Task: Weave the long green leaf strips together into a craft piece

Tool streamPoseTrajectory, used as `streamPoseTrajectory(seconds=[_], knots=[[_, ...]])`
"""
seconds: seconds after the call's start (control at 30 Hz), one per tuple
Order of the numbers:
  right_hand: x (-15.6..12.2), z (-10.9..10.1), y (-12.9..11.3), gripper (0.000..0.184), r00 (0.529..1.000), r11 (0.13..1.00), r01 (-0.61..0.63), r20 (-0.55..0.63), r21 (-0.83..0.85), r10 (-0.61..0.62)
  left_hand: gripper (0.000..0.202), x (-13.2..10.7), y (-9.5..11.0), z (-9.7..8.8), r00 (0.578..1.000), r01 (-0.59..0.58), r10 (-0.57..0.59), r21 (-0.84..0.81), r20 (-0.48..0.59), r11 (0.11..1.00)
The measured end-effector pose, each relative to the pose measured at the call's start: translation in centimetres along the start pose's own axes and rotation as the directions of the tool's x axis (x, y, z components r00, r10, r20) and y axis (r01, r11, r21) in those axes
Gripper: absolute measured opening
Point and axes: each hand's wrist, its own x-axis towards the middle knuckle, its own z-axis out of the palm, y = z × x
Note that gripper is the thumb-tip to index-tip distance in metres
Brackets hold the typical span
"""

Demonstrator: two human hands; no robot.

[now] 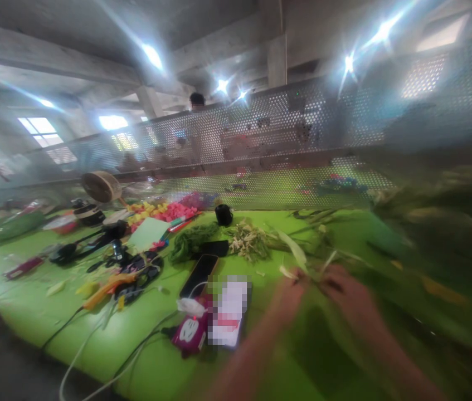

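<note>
Close together over the green table, both my hands work on a leafy stem (296,250) with long, narrow pale green leaves. My left hand (295,287) is closed, pinching it near the base of a leaf. Beside it on the right, my right hand (341,284) also has its fingers closed on the stem. Blur hides the exact fingertips. Just beyond my left hand lies a bunch of small pale yellow-green flower-like pieces (248,239). Left of that is a dark green tangled bundle (191,242).
Two phones (199,275) (229,312) lie left of my forearms, with a purple power strip (191,333) and cables. Farther left is an orange-handled tool (108,292). Pink and yellow pieces (173,211) sit before a perforated metal screen (261,139). A large blurred leafy heap (448,223) stands right.
</note>
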Motion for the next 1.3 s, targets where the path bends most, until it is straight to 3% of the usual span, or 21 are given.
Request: streamPoseTrajectory(seconds=[0.17,0.33,0.47,0.57,0.67,0.83,0.93,1.03,1.13,1.3], knots=[[0.1,-1.1,-0.4,0.020,0.999,0.999,-0.019,0.047,-0.040,0.021,0.019,0.3,-0.1,-0.2,1.000,-0.006,0.008,0.075,-0.022,0.997],[0.4,-1.5,0.1,0.031,0.993,0.997,-0.042,-0.110,-0.070,0.034,0.013,0.5,-0.9,0.1,0.997,-0.079,0.077,0.176,0.018,0.981],[0.4,-1.0,-0.1,0.030,1.000,1.000,-0.030,-0.002,0.006,0.030,0.014,0.1,-1.2,0.7,0.989,-0.129,0.109,0.224,0.101,0.966],[0.2,-0.8,-0.8,0.023,0.998,0.996,-0.066,0.009,0.059,0.065,0.014,-0.2,-1.2,0.8,0.988,-0.123,0.094,0.251,0.125,0.960],[0.0,-0.6,-1.4,0.020,0.995,0.992,-0.086,-0.039,0.095,0.090,0.012,-0.3,-1.2,0.7,0.986,-0.094,0.064,0.201,0.151,0.975],[-0.1,-0.8,-1.7,0.021,0.993,0.995,-0.072,-0.093,0.075,0.079,0.004,-0.4,-1.0,0.8,0.952,-0.150,0.129,0.056,0.277,0.987],[0.1,-1.2,-1.7,0.023,0.992,0.986,-0.116,-0.032,0.118,0.121,0.009,-0.4,-0.9,0.8,0.982,-0.082,0.073,0.043,0.173,0.996],[0.4,-1.6,-1.2,0.026,0.994,0.986,-0.092,0.071,0.136,0.083,0.022,-0.3,-0.9,0.4,0.997,-0.030,0.034,-0.063,0.062,0.998],[0.6,-1.5,-0.4,0.024,0.992,0.997,-0.055,0.118,0.061,0.048,0.032,0.0,-0.8,0.0,1.000,-0.005,0.009,-0.160,0.022,0.987],[0.6,-1.0,0.8,0.023,0.997,0.999,0.007,0.074,-0.036,-0.004,0.042,0.2,-0.8,0.0,0.996,0.090,-0.088,-0.206,0.017,0.974]])
